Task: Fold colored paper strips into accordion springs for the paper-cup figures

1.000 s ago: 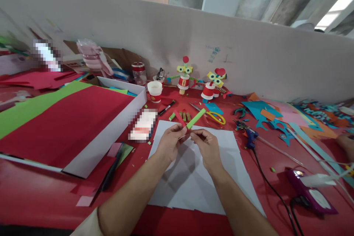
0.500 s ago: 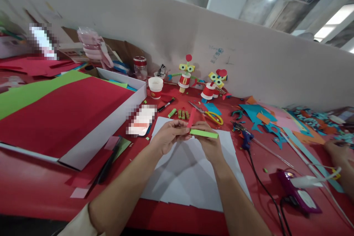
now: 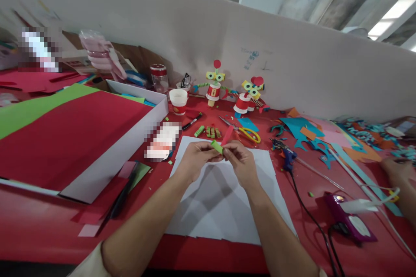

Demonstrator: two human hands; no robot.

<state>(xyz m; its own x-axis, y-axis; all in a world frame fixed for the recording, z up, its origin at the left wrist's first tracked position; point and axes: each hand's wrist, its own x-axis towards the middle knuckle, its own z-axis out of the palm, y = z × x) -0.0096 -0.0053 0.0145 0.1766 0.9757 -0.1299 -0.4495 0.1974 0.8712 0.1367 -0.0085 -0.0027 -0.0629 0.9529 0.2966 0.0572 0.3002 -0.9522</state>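
Above the white paper sheets (image 3: pixel 224 207), my two hands meet at a pair of crossed paper strips. My left hand (image 3: pixel 195 160) pinches the green paper strip (image 3: pixel 217 147), whose end is folded over toward the left. The fingers of my right hand (image 3: pixel 242 162) are closed on the same joint, where the red paper strip (image 3: pixel 227 135) sticks out away from me. Just beyond lie several folded green paper springs (image 3: pixel 212 132) and yellow-handled scissors (image 3: pixel 249 134). How the strips overlap under my fingertips is hidden.
A white box (image 3: pixel 113 160) with red and green paper stands left. Two paper-cup robots (image 3: pixel 213 91) stand by the wall. On the right are a glue gun (image 3: pixel 287 159), its cable, a purple power strip (image 3: pixel 351 220), blue paper cutouts (image 3: pixel 302 130) and another person's hand (image 3: pixel 398 171).
The green strip, which pointed right across my right hand, is now folded over to the left. My right hand has turned so its fingers pinch at the joint. The view shifted slightly.
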